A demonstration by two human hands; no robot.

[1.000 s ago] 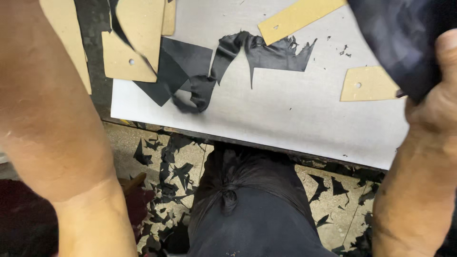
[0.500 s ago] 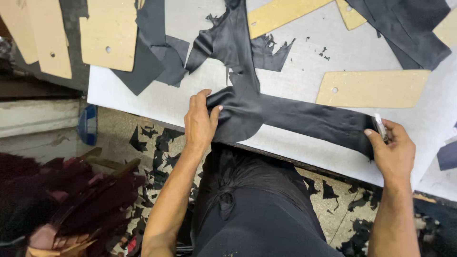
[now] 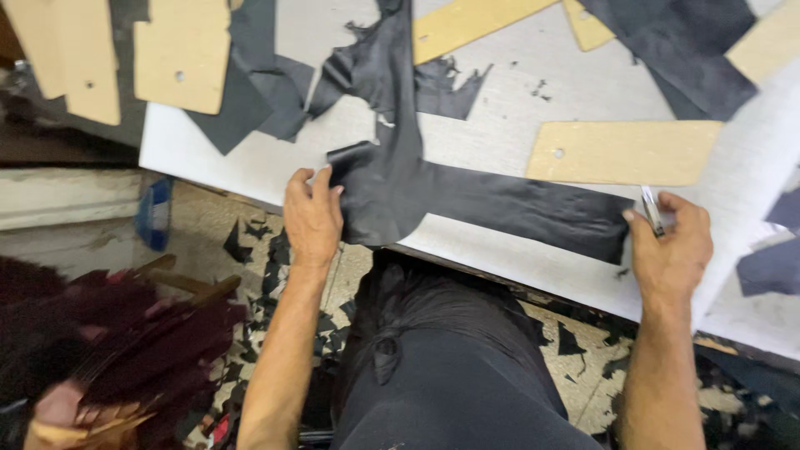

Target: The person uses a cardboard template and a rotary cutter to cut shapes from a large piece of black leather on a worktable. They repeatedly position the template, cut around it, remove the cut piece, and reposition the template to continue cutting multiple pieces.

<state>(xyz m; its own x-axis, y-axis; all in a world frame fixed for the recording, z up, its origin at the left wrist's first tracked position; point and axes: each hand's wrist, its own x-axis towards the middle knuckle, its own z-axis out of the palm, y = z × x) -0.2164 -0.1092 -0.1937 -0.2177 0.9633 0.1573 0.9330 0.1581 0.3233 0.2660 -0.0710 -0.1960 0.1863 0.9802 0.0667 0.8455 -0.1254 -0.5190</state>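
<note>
A long piece of black leather [image 3: 492,204] lies spread across the front of a pale grey worktable [image 3: 517,100]. My left hand [image 3: 312,217] presses flat on its left end near the table's front edge. My right hand [image 3: 671,246] rests at the leather's right end and holds a small metal blade [image 3: 650,208] between thumb and fingers. A tan cardboard pattern piece [image 3: 621,152] with a small hole lies just behind the leather, near my right hand.
More tan cardboard patterns [image 3: 182,52] and black leather offcuts [image 3: 250,100] cover the table's back. Dark leather sheets [image 3: 683,50] lie at the back right. Black scraps litter the tiled floor [image 3: 583,367]. A dark red pile [image 3: 100,350] sits at lower left.
A second ago my arms were raised close to the camera; now both hands are down on the table, and the black leather has been laid out and stretched flat along its front edge.
</note>
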